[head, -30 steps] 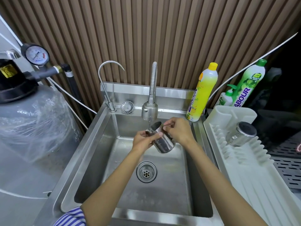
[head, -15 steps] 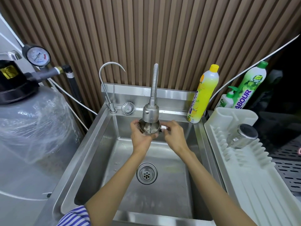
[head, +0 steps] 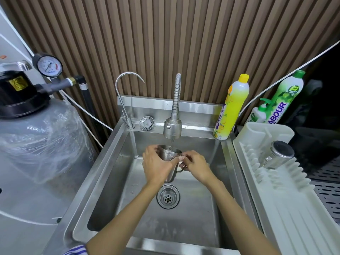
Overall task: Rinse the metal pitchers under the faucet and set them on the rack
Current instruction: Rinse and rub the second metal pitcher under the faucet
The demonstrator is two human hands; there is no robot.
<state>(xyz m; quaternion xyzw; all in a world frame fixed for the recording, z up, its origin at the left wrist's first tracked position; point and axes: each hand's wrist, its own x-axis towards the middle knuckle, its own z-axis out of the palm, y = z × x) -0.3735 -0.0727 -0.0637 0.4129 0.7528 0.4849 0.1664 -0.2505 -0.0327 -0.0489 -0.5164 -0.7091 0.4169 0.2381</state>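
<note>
From my seat, far left, I see a grey tank wrapped in clear plastic, with a pressure gauge on the pipework above it. Next comes the steel sink. A thin gooseneck tap stands at its back left corner and a round strainer lies on the ledge just beside it. The faucet hangs on a flexible hose over the middle of the basin, and a thin stream of water falls from its head. Directly under it is the metal pitcher, upright with its mouth up, held above the basin floor and beyond the drain. The stream drops into its open top. The left hand wraps the pitcher's body from the left side, with fingers curled round the far wall and thumb toward me. The right hand is on the pitcher's right side, fingers pinched at the handle just below the rim — so the pitcher sits between the two hands, both gripping it. On the sink's back right corner stands a yellow bottle. Past it are a small pump bottle and a tall green bottle. Along the right runs the white rack — a second pitcher lies tilted among the prongs at its far end, base toward me.
</note>
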